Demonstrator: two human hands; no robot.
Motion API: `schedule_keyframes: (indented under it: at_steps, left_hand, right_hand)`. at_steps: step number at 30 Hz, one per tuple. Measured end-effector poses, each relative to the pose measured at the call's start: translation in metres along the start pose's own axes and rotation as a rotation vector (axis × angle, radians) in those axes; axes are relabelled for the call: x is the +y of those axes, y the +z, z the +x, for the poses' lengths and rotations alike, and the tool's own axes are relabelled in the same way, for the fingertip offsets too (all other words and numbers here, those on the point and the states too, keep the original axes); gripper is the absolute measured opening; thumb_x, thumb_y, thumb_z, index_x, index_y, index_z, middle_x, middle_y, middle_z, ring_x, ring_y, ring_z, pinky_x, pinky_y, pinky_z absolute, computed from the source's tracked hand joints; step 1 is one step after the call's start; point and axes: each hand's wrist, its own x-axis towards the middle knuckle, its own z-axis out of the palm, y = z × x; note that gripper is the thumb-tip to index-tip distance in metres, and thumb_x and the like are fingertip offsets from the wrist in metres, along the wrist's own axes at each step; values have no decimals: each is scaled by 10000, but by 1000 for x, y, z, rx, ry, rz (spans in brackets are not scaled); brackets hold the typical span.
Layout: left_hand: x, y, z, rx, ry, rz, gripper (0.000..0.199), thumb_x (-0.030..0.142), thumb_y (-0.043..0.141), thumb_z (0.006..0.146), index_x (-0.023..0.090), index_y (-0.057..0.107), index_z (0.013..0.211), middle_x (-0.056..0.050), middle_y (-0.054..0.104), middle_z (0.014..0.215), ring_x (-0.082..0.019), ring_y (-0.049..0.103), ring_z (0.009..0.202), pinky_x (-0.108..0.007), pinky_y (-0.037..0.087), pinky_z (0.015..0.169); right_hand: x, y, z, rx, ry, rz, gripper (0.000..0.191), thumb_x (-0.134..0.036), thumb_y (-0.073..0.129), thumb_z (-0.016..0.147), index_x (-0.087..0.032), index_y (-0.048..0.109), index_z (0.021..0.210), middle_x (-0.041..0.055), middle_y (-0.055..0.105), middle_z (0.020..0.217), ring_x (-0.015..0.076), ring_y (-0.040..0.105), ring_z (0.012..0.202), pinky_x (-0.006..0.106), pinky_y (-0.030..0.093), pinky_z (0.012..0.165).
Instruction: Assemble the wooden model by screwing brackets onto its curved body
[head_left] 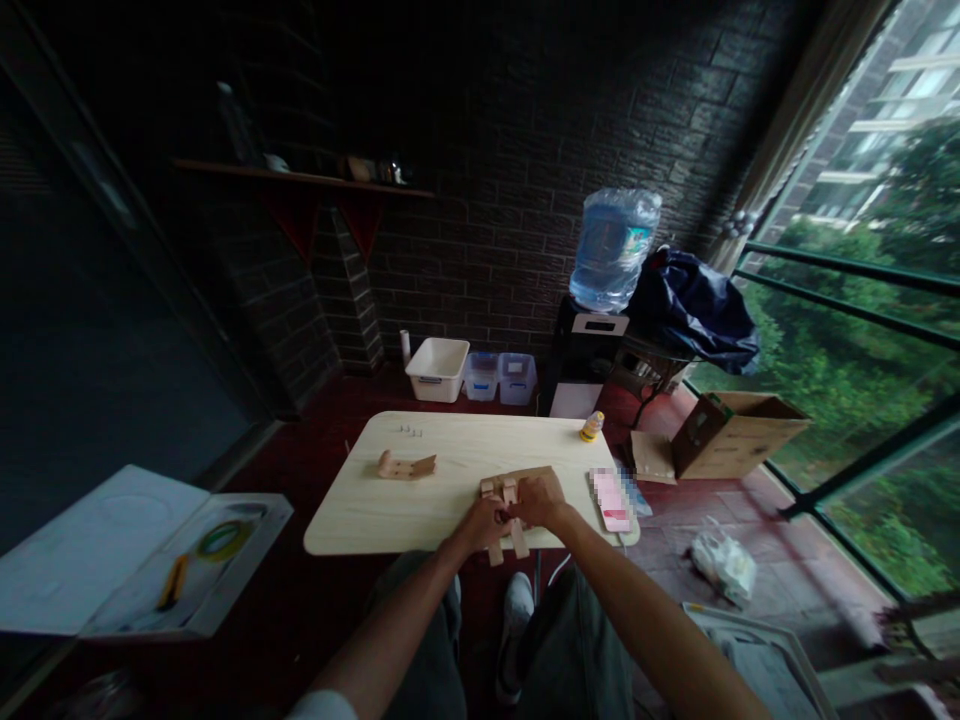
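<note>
Both hands work at a wooden assembly [519,543] of flat boards and strips near the front edge of the pale table [450,440]. My left hand [481,524] is closed on its left side, thumb and fingers together against the wood. Fingers bent, my right hand [537,502] presses in at the top right; whatever it pinches is hidden. Two strips stick out past the table edge below my hands. Farther left on the tabletop lies a separate curved wooden piece [407,467]. Several small metal pieces [411,432], perhaps screws, rest behind it.
A yellow-capped bottle [592,427] and a pink phone [611,500] with a cable are on the table's right. Plastic bins [439,370], a water dispenser [585,355] and a cardboard box [735,435] stand beyond. An open white case [217,560] is at left.
</note>
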Motion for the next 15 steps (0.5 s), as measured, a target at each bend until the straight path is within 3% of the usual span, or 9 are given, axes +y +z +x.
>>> schedule_keyframes:
  at_steps: [4, 9, 15]
  left_hand:
    - [-2, 1, 1, -10, 17, -3, 157, 162, 669, 729, 175, 789, 830, -27, 723, 798, -146, 634, 732, -233, 456, 687]
    - [-7, 0, -1, -41, 39, -43, 227, 124, 652, 714, 158, 780, 899, -30, 710, 791, -150, 638, 728, -238, 473, 687]
    - [-5, -4, -1, -35, 54, -10, 173, 126, 615, 743, 156, 755, 839, -36, 698, 821, -150, 618, 743, -251, 476, 719]
  right_hand:
    - [8, -8, -4, 5, -175, -51, 314, -318, 641, 859, -198, 731, 1135, 101, 785, 1069, 237, 724, 997, 273, 506, 802]
    - [16, -12, -1, 7, -234, -92, 270, -280, 615, 879, -183, 747, 1095, 126, 780, 1068, 255, 716, 1026, 299, 497, 847]
    - [14, 4, 2, -2, -116, -17, 347, -381, 626, 904, -137, 720, 1132, 158, 757, 1101, 256, 705, 1046, 294, 507, 822]
